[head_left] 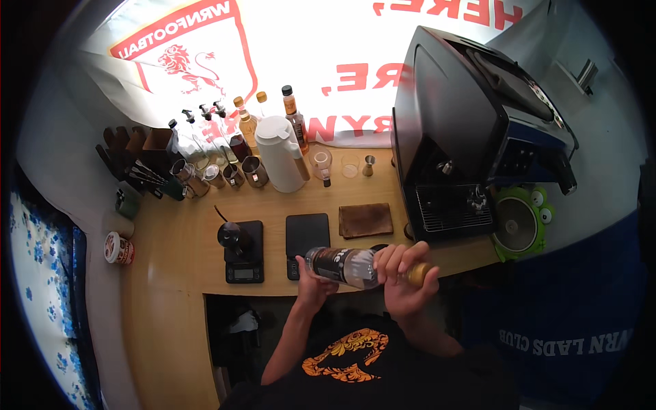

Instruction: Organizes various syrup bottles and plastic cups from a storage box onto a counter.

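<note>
In front of me, over the table's near edge, a clear bottle [345,265] with a dark label lies on its side in the air. My left hand [314,287] is closed around its base end. My right hand [404,280] wraps its neck, close to the gold cap [419,274]. Just beyond the bottle lies a flat black scale [307,234], partly covered by my left hand. Left of that, a second black scale [244,272] with a small display carries a dark round kettle-like vessel [234,236] with a thin upright spout or handle.
A folded brown cloth [365,221] lies beside the scale. Along the back stand a white jug [279,154], several bottles [295,119], metal cups [255,171] and a jigger [369,165]. A large black espresso machine [451,137] fills the right, with a green frog-shaped object [521,222] next to it.
</note>
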Available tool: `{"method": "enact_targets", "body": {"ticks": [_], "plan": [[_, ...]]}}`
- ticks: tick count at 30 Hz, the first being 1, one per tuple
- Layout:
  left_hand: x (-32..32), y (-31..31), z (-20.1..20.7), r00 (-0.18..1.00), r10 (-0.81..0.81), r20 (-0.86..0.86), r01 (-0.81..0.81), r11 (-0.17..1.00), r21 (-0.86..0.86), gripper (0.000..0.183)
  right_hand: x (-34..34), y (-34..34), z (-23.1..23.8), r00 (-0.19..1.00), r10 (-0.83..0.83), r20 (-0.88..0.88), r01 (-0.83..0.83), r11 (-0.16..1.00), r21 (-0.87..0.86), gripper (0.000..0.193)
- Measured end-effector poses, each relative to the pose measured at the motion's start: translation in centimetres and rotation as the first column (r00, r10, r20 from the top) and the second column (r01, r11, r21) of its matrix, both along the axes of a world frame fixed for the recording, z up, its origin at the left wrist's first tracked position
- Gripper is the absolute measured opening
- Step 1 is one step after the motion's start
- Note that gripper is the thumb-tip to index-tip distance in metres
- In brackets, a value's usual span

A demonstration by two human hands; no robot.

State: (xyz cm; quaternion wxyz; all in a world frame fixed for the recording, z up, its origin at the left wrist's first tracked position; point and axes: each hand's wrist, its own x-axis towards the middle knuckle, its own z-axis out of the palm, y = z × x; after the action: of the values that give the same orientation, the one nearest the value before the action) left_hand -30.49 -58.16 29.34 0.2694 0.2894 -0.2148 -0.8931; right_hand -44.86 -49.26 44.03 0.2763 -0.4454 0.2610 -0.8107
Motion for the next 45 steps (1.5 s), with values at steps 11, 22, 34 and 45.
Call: {"method": "enact_targets", "body": {"ticks": [11,22,34,45], "plan": [[6.0,-9.4,-2.2,0.952,0.064,0.300,0.120,0.822,-0.556,0.031,-2.3,-8.7,4.9,0.982,-0.123,0.146,0.133,0.989,-0.066,0.052],[11.4,-8.3,-1.4,0.828,0.009,0.560,0.456,0.570,-0.683,0.026,-5.0,-16.7,9.5,0.916,-0.401,0.026,0.402,0.911,-0.096,0.038],[24.8,-17.7,-0.2,0.659,0.728,0.187,-0.363,0.526,-0.769,0.044,-6.4,-20.8,8.8,0.857,-0.512,-0.049,0.510,0.858,-0.056,0.037],[21.5,-23.6,-7.9,0.336,0.815,0.473,0.100,0.468,-0.878,0.038,-11.1,-33.9,3.1,0.898,-0.406,-0.171,0.410,0.912,-0.017,0.034]]}}
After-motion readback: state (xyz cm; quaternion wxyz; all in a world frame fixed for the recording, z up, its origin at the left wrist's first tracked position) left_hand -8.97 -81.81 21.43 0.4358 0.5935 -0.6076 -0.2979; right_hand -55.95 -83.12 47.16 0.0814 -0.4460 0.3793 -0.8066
